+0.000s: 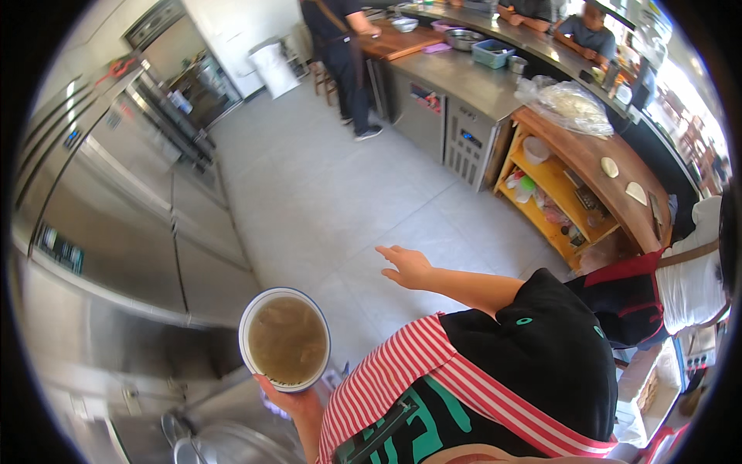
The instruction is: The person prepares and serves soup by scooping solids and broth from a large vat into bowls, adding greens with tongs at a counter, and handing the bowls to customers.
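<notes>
My left hand (295, 403) holds a round white bowl (244, 333) with a blue rim line from below, its thumb against the near edge. Brownish broth (287, 336) fills much of the bowl, with pale pieces in it that I cannot make out. My right hand (407, 268) is stretched forward over the grey floor, fingers apart and nothing in it. A red-and-white striped apron (394, 362) covers part of my dark shirt.
Stainless steel refrigerator doors (116, 220) line the left side. At right stands a wooden worktable (623, 168) with shelves, dough pieces and a plastic bag (568, 107). One person (342, 58) works at the far counter; another (693, 267) stands close on my right.
</notes>
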### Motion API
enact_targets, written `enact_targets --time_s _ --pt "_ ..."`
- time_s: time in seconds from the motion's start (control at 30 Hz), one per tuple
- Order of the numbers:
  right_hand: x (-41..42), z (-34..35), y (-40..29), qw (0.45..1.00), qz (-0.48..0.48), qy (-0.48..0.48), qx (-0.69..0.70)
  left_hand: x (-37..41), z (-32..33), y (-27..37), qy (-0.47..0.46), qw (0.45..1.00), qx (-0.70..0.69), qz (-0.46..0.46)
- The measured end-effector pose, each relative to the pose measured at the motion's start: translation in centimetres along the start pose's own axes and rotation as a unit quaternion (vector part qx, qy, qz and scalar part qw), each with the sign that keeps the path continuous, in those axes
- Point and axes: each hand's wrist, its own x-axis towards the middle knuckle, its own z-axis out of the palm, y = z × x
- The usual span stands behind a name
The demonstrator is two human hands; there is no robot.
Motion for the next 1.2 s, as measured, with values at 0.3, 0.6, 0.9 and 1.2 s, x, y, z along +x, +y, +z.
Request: enact_targets --time_s 0.3,0.6,0.9,1.2 --pt "13.8 -15.4 19.8 0.98 0.083 0.177 0.024 20.7 23.9 -16.7 -0.2 0.972 0.097 -0.074" --pt "28.1 -32.8 39.5 0.913 0.218 0.344 0.036 42.7 51.8 -33.6 -0.331 0.9 -0.015 -0.282" --pt "36.0 -49.9 67.5 0.719 0.364 0.578 0.127 55.1 78.3 -48.9 -0.429 0.828 0.036 -0.36" --pt "42.1 -65.0 90.8 0.607 0.53 0.588 0.073 61.5 97.6 -63.8 -0.446 0.775 0.074 -0.442"
